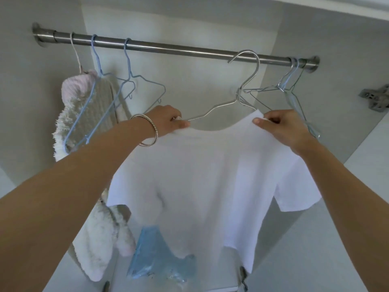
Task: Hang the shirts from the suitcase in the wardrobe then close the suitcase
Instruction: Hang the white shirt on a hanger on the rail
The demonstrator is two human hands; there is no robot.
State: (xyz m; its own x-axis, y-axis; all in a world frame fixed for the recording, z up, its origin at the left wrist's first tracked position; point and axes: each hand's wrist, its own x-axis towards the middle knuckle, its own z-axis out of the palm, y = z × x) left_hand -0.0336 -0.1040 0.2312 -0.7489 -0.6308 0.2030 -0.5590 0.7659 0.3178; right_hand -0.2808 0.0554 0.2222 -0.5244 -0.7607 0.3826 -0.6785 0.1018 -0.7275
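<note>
Inside the wardrobe (210,22), a steel rail (168,48) runs from wall to wall and serves as the landmark. Below its left end hang two pale blue wire hangers (128,81) and a fluffy pink-and-cream garment (71,114) on its own hook; a ribbed grey cloth (105,98) hangs behind them. Below the rail's right end several bare metal hangers (292,85) are bunched together, and one of them reaches leftward behind the silver hanger (248,81), crowding the space there. The silver hanger's hook is in front of the rail, right of its middle; I cannot tell whether it rests on it.

Below the rail's middle, the white shirt (210,175) hangs down from both hands. The left hand (166,121) is closed on the shirt's left shoulder and the hanger's left arm together. The right hand (282,127) pinches the shirt's right shoulder between thumb and fingers, at the hanger's right arm. A bracelet (150,131) circles the left wrist.

Far below the rail, a light blue crumpled item (151,256) lies on the wardrobe floor, partly behind the shirt's hem. A grey door hinge (376,100) sits on the wall right of the rail's end.
</note>
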